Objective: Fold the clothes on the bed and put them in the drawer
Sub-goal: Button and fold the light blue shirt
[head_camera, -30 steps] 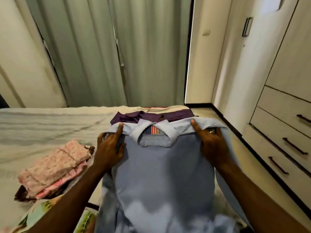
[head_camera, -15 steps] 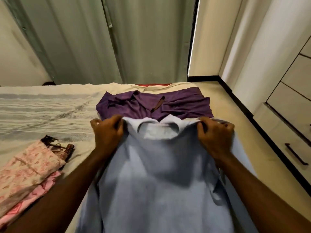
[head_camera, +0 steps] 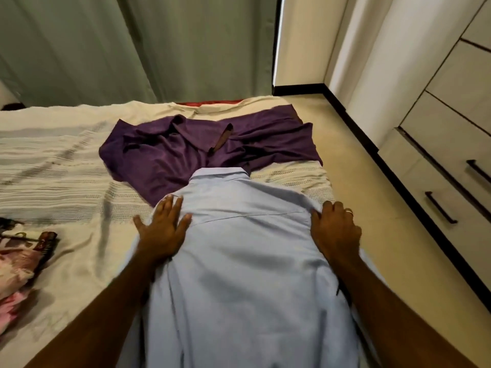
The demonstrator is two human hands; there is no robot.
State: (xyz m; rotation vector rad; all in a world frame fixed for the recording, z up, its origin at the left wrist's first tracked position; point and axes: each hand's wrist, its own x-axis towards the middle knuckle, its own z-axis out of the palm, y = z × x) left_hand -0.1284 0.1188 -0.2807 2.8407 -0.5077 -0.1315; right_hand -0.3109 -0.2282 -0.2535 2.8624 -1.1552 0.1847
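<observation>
Both our hands are on the light blue shirt (head_camera: pixel 239 261), which lies back-up on the bed (head_camera: pixel 66 160) with its collar pointing away from us. Our left hand (head_camera: pixel 162 229) lies flat, fingers spread and straight, pressing the shirt's left shoulder into the mattress. Our right hand (head_camera: pixel 334 229) has its fingers curled over the right shoulder edge, and this grip seems to hold the cloth, though we cannot see the fingertips.

The collar overlaps the crumpled purple garment (head_camera: pixel 186 152) beyond it. As we judge it, that is one risk: if we drag or fold the shirt, the purple cloth may bunch up with it. The shirt's right side also sits at the bed's edge above the floor (head_camera: pixel 372 181), so a loose sleeve could slide off if we release that shoulder. Uneven pressure from the two hands may skew the fold. The drawer (head_camera: pixel 438 187) in the wardrobe on our right is closed, and a pink patterned pile (head_camera: pixel 18 264) waits at our left.
</observation>
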